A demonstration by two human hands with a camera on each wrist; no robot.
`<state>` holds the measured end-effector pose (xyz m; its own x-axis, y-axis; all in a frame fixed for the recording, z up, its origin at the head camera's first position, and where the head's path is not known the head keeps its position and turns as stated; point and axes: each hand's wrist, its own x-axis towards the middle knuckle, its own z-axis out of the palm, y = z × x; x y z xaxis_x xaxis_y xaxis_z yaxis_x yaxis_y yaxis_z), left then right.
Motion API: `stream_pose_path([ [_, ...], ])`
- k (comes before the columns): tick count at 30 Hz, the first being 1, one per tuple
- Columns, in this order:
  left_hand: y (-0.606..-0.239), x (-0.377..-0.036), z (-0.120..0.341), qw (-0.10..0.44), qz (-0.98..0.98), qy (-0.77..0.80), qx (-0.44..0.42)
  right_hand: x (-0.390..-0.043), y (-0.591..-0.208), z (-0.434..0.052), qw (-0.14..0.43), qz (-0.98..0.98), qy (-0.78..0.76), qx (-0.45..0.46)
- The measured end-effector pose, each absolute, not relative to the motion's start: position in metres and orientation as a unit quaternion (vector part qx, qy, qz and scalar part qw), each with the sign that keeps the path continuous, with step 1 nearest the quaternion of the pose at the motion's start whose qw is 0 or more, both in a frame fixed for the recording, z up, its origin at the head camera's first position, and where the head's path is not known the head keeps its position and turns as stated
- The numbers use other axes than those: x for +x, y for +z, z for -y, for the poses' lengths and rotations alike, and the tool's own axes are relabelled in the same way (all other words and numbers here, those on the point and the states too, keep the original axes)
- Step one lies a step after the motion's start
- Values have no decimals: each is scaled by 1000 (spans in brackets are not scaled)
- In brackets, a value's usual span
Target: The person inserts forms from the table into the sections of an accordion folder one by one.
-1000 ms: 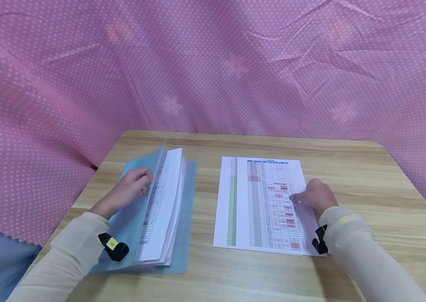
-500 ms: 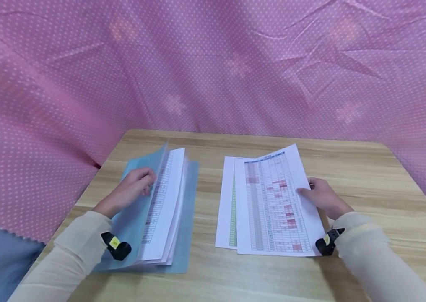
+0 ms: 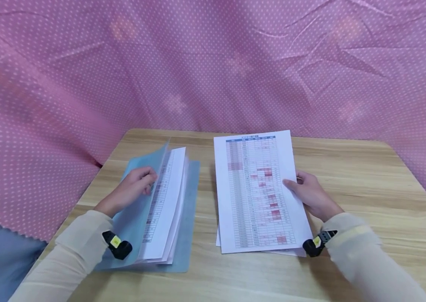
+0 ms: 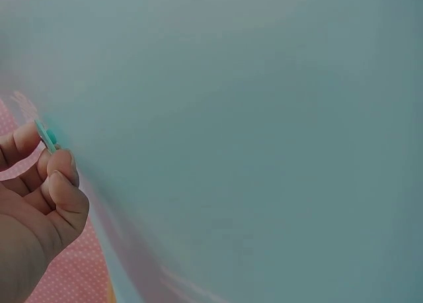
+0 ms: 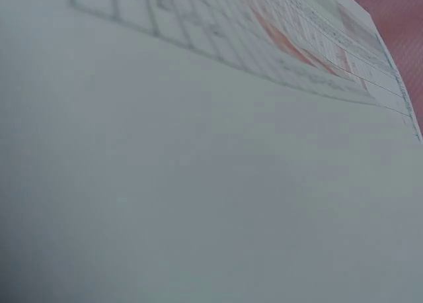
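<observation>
On the left of the head view lies a translucent blue document folder, its cover raised at a slant. My left hand holds that cover near its free edge. Seen from the left wrist, the fingers are curled beside a small green snap tab on the edge. Printed sheets stand fanned inside the folder. My right hand pinches the right edge of a printed table sheet, thumb on top. Another sheet shows beneath it. Paper fills the right wrist view, hiding that hand.
Everything rests on a wooden table with rounded far corners. A pink dotted cloth hangs behind it and along both sides. A strip of bare wood separates the folder from the loose sheets.
The right hand took hold of the top sheet, slid it right, then lifted it and brought it back left over the lower sheet. The left hand and folder stay nearly still.
</observation>
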<state>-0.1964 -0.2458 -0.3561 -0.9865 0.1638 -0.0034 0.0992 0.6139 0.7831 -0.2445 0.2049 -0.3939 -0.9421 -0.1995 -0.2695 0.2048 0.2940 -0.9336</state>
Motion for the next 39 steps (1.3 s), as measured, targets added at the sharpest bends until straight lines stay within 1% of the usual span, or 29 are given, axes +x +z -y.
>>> stream_pose_path([
  [12, -355, -196, 246, 39, -898, 433, 67, -241, -393, -159, 141, -774, -617, 21],
  [28, -350, -191, 244, 38, -898, 434, 60, -240, -408, -122, 164, -766, -621, 21],
  [39, -354, -191, 247, 33, -899, 433, 59, -238, -413, -103, 176, -770, -613, 30],
])
